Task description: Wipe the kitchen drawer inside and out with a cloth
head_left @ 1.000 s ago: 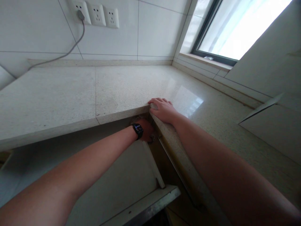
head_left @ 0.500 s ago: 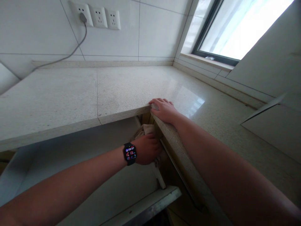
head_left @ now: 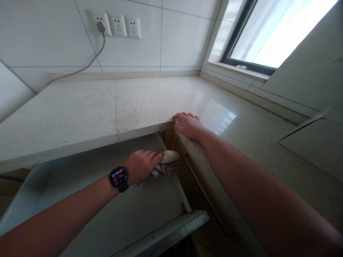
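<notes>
view from a head-worn camera, looking down at the inner corner of an l-shaped kitchen worktop. the pale speckled stone countertop [head_left: 80, 114] ran along a white tiled wall on one side and under a bright window [head_left: 270, 32] on the other.

the person's right hand [head_left: 189, 125] lay open, palm down, fingers spread over the countertop's edge exactly at the inner corner, with the bare forearm stretching back toward the camera along the right-hand run.

the left hand [head_left: 140, 165] was below the countertop's overhang, fingers curled around a crumpled beige cloth [head_left: 167, 162]. the cloth was pressed against the top right corner of a white cabinet panel [head_left: 120, 214], just beside the dark wooden gap under the corner and just beneath the right hand, though not touching it. a black smartwatch [head_left: 119, 178] with a lit face sat on the left wrist.

on the wall behind, a row of three white sockets [head_left: 118, 25] was set into the tiles. a grey plug [head_left: 101, 26] sat in the leftmost one, and its cable [head_left: 80, 69] hung down and trailed off to the left along the back of the countertop.
</notes>
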`<state>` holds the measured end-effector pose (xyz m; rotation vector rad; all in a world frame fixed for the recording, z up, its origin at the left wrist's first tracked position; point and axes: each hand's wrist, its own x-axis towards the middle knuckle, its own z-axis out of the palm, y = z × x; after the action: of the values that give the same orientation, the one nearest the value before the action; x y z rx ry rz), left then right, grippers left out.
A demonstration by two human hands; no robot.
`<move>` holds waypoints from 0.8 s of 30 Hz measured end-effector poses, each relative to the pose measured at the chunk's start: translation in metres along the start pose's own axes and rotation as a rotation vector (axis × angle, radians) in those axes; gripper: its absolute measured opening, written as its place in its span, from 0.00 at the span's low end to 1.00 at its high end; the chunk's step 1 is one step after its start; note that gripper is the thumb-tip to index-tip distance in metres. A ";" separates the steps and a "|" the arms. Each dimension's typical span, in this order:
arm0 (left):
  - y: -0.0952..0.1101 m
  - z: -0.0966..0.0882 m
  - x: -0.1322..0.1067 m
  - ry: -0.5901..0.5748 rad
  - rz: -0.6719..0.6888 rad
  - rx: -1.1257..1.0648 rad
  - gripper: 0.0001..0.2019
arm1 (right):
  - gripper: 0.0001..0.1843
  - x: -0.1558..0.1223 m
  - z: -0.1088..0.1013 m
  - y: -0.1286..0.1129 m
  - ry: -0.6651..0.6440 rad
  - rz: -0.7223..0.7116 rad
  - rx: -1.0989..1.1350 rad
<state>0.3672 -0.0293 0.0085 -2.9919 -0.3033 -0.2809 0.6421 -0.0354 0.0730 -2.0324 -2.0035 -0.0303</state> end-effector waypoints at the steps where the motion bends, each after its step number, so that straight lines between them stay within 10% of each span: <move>1: -0.006 -0.003 -0.009 -0.054 -0.050 0.011 0.17 | 0.23 0.000 0.000 0.000 0.001 0.001 0.001; 7: -0.027 -0.006 -0.062 -0.355 -0.214 0.030 0.22 | 0.23 0.001 0.001 0.001 -0.001 -0.001 -0.006; 13: 0.005 0.038 -0.092 -0.255 -0.304 -0.046 0.45 | 0.22 0.001 0.000 0.000 0.008 0.003 -0.010; 24: -0.012 0.074 -0.030 -0.122 -0.388 -0.115 0.50 | 0.23 0.001 0.001 0.001 0.015 -0.002 -0.017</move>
<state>0.3487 -0.0128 -0.0681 -3.0464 -0.9126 -0.1541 0.6425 -0.0341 0.0717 -2.0346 -2.0030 -0.0631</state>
